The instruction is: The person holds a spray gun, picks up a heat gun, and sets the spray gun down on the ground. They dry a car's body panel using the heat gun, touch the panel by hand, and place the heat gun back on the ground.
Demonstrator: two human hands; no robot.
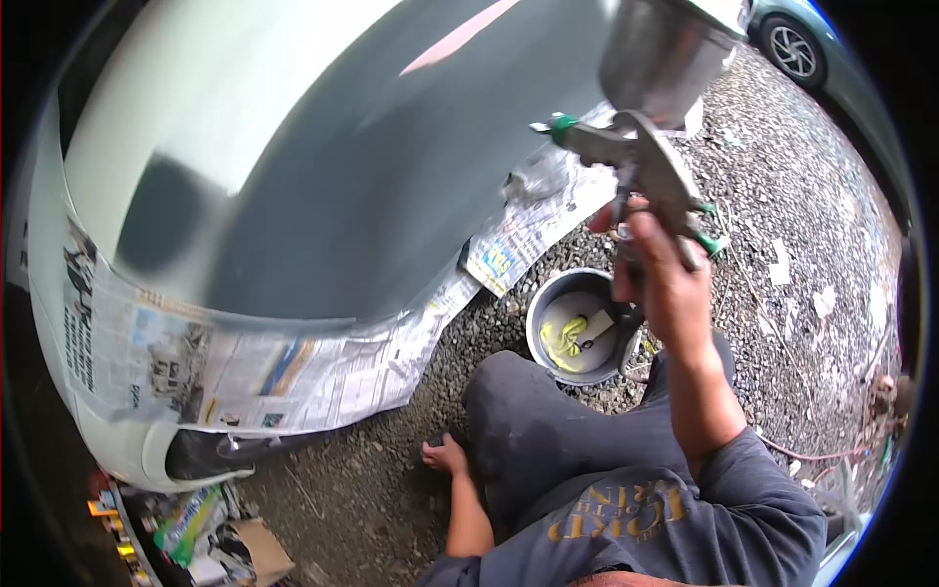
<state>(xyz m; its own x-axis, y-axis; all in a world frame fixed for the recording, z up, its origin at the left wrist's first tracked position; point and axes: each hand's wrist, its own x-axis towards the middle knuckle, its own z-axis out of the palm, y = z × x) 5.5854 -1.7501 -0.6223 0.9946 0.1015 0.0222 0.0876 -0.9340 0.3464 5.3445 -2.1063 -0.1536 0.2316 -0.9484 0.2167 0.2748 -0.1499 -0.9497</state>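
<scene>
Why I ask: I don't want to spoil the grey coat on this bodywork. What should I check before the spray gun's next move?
1. Spray gun gripped: ok, the right hand holds it.
2. Nozzle aimed at the grey coat: ok, it points that way.
3. Newspaper along the lower edge: ok, in place.
4. Left hand away from the coat: ok, low beside the knee.
5. Grey coverage complete: not ok if full grey is wanted; a pink streak shows.
6. Paint in the metal cup: cannot tell, its contents are hidden.
</scene>
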